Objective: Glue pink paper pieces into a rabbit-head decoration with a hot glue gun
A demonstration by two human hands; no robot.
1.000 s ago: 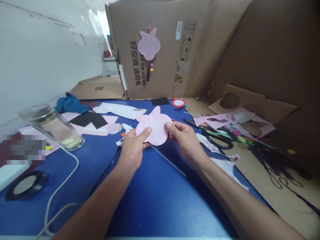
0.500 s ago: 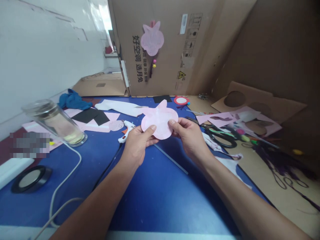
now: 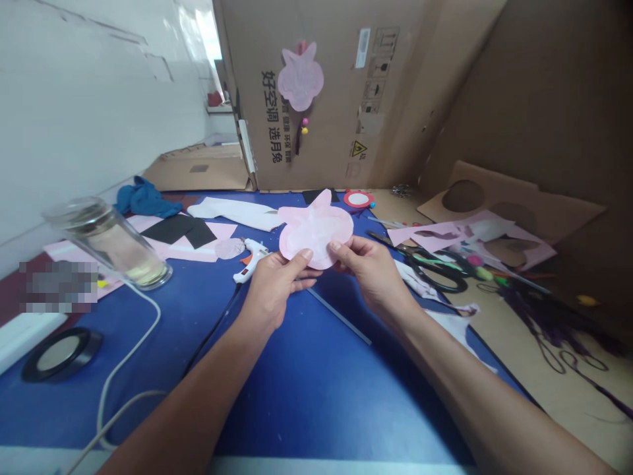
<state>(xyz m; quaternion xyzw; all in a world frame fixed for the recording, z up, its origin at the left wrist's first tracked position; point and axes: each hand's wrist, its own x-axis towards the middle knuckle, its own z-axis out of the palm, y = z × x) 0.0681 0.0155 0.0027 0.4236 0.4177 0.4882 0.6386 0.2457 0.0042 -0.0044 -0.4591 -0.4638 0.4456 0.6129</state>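
A pink paper cutout (image 3: 319, 227) with a scalloped outline and two pointed ears is held up over the blue table (image 3: 297, 396). My left hand (image 3: 277, 280) pinches its lower left edge, thumb on top and fingers beneath. On the lower right edge, my right hand (image 3: 368, 267) grips it between thumb and fingers. Just left of my left hand lies a white glue gun (image 3: 250, 264) with an orange trigger. Below the cutout a translucent glue stick (image 3: 341, 318) rests on the table. Black-handled scissors (image 3: 440, 274) lie to the right of my right hand.
A lidded glass bottle (image 3: 119, 244) and a roll of black tape (image 3: 62, 353) stand at left, near a white cable (image 3: 131, 353). A similar pink cutout (image 3: 301, 78) hangs on the cardboard behind. Paper scraps (image 3: 475, 231) and dark purple tassels (image 3: 554, 316) lie at right.
The cutout's ears have risen slightly and its lower edge has lifted, so it now tilts differently. My right thumb has shifted a little left along it. Both hands keep their hold.
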